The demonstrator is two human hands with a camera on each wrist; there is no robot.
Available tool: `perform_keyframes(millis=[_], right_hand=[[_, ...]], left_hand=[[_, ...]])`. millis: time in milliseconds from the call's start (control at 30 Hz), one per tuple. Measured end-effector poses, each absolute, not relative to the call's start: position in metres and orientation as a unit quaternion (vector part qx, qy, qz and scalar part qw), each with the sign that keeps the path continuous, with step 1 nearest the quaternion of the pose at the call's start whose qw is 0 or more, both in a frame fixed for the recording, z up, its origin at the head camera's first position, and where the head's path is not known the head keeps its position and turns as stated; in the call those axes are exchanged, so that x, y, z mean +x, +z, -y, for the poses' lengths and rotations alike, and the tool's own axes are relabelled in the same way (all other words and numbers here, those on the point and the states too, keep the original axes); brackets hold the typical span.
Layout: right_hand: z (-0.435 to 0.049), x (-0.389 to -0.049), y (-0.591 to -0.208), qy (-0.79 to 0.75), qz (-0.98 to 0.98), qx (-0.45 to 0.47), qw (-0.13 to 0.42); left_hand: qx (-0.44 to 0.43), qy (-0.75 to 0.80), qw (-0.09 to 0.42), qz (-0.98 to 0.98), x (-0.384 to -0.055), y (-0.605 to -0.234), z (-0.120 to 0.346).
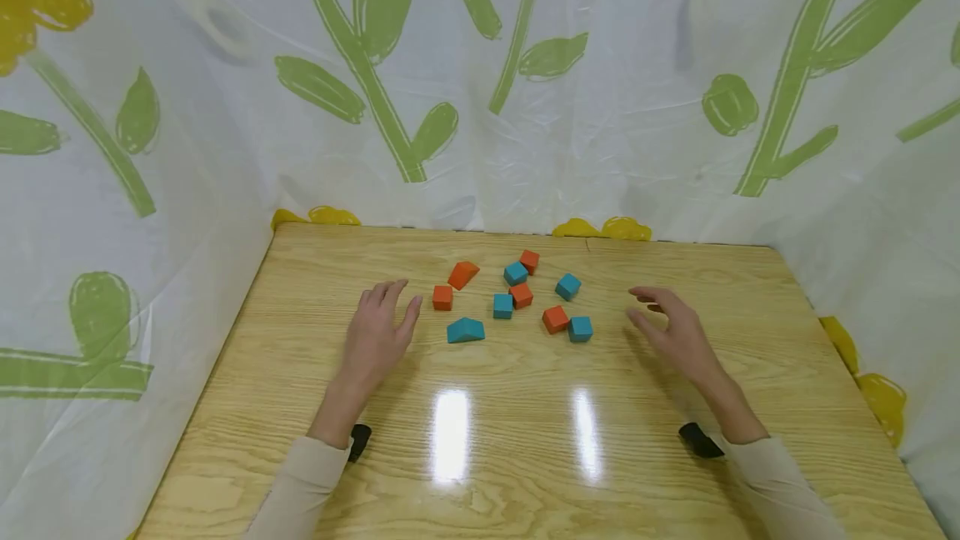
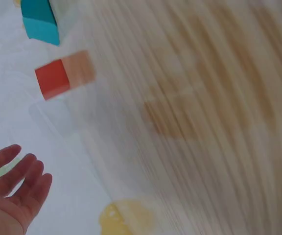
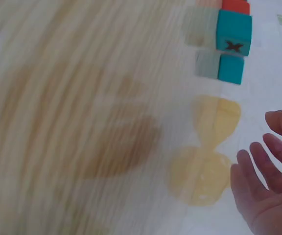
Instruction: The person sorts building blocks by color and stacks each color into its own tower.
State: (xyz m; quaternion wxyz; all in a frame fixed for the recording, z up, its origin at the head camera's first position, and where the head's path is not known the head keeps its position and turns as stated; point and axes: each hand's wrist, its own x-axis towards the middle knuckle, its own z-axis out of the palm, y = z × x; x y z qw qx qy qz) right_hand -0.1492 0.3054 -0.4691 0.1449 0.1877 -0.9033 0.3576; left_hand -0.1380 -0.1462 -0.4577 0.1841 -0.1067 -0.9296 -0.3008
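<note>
My left hand [image 1: 377, 332] hovers over the table's left half with relaxed, slightly bent fingers, holding nothing. Just right of it are a red cube [image 1: 442, 298], a blue wedge-shaped block [image 1: 466, 330] and an orange-red wedge-shaped block [image 1: 462, 274]. On the opposite side, my right hand [image 1: 678, 332] is likewise loose and holds nothing. Nearest to it are a blue cube [image 1: 580, 328] beside a red cube [image 1: 555, 320], and another blue cube [image 1: 568, 287] behind them. In the right wrist view, one blue cube [image 3: 234, 32] bears a dark X-like mark.
Between the hands, more red cubes [image 1: 521, 296] and blue cubes [image 1: 502, 306] cluster on the wooden table [image 1: 517, 440]. A white cloth [image 1: 622, 132] with flower prints hangs behind and at both sides. Black wrist devices [image 1: 701, 440] sit below both wrists. Light glares off the tabletop.
</note>
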Motion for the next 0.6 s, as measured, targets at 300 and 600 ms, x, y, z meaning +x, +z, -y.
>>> perform_keyframes(millis=[300, 600], right_hand=[[-0.291, -0.148, -0.465, 0.418, 0.884, 0.176, 0.112], [-0.278, -0.147, -0.463, 0.468, 0.860, 0.186, 0.085]], left_hand=[[-0.125, -0.339, 0.195, 0.912, -0.139, -0.458, 0.118], [-0.147, -0.379, 0.192, 0.893, -0.138, -0.458, 0.092]])
